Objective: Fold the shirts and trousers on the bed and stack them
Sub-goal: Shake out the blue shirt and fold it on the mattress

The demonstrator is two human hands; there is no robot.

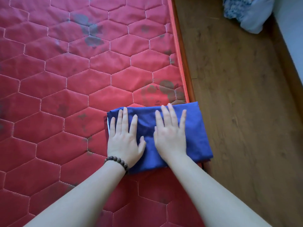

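A folded dark blue garment [195, 128] lies on the red quilted mattress [65, 95] at its right edge, its right end hanging slightly past the bed side. A sliver of white cloth shows under its left edge. My left hand [124, 138], with a brown bead bracelet at the wrist, lies flat on the garment's left part with fingers spread and straight. My right hand [170, 133] lies flat on the middle of the garment, fingers straight too. Neither hand grips anything.
The mattress has dark stains in places. A red bed frame edge [180, 51] runs along the right side, with wooden floor [237, 95] beyond it. A blue-white bundle in a pale plastic bag [249, 13] sits on the floor near the wall at top right.
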